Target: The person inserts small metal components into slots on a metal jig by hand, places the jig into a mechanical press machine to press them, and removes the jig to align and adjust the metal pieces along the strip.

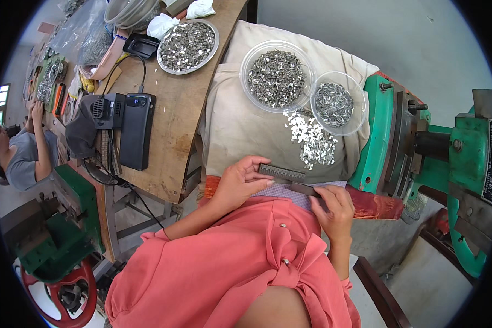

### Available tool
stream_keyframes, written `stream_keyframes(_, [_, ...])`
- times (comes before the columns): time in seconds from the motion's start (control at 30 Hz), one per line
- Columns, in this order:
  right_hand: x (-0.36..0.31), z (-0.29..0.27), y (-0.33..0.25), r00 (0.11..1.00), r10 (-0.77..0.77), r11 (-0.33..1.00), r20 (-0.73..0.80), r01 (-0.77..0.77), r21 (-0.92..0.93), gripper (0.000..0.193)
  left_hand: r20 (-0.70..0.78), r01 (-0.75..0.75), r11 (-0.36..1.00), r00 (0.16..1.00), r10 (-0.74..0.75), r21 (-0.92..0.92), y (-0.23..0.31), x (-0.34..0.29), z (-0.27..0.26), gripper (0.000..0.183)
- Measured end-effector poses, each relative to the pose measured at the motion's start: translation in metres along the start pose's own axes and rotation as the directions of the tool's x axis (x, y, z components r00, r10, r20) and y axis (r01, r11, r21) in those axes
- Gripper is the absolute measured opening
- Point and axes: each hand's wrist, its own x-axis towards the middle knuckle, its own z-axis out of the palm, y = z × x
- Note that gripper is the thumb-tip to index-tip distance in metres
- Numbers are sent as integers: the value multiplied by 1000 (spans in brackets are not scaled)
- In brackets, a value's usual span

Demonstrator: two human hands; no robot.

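Pinched in my left hand [236, 185] is one end of a dark metal block [283, 173] with a row of notches along it. My right hand [335, 210] grips a flat dark metal bar [304, 189], its far end close to the block; whether they touch I cannot tell. Beyond my hands, a beige cloth [227, 134] carries a large clear tub [244, 68] of small dark metal pieces. Right of it stands a smaller clear tub [361, 105] of thin silvery pieces. A loose heap of small, flat whitish pieces [314, 141] lies in front of the tubs.
A green machine [378, 120] borders the cloth on the right. On the wooden table [175, 128] at left are a black power bank [137, 131] with cables and a round dish [215, 50] of metal pieces. Another green machine [71, 229] and a person [30, 150] are farther left.
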Motion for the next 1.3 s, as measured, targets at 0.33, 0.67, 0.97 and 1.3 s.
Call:
stream_keyframes(0.33, [-26,-25,19,949,297,955,111,-296,-24,26,-9,-15,1000,1000,15,25,-2,1,-2,41])
stream_keyframes(0.67, [-5,-9,9,995,94,995,19,-94,-29,30,-7,-37,999,999,37,-21,-4,0,-3,34])
stream_keyframes(0.97, [-9,-1,9,996,91,996,-3,-91,-13,29,-10,-28,1000,1000,28,1,-3,0,-2,30])
stream_keyframes(1.3, [-33,-24,16,967,247,967,58,-242,-75,32,-13,-52,998,999,52,20,-4,-1,-2,32])
